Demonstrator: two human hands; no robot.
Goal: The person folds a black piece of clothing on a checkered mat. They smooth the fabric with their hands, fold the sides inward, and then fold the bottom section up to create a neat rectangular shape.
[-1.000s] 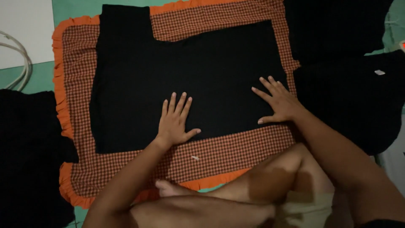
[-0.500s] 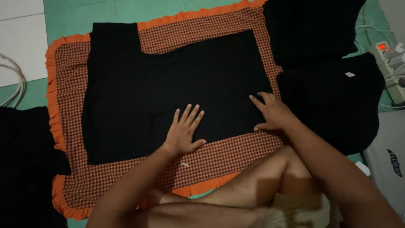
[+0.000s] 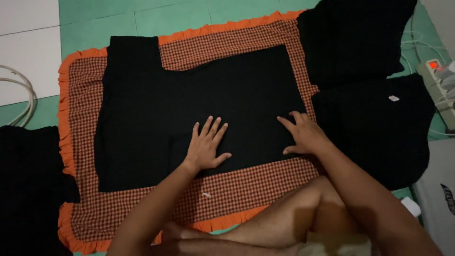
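Pressing flat on a black garment, both hands lie palm down with fingers spread, gripping nothing. The left hand rests near the garment's lower edge, its grip wide apart, fingers pointing away from the person. Well to the right of it, the right hand lies on the garment's lower right corner, its grip likewise apart, with the fingertips on the cloth and the heel of the hand over the checked part beneath.

Under both hands, the garment is spread on a red-checked mat with an orange frill, which lies on the green tiled floor. Just right of the right hand sits a folded black cloth, with another black pile beyond it. Further right lies a power strip with a lit switch. Far left of the left hand is more black cloth and a white cable.
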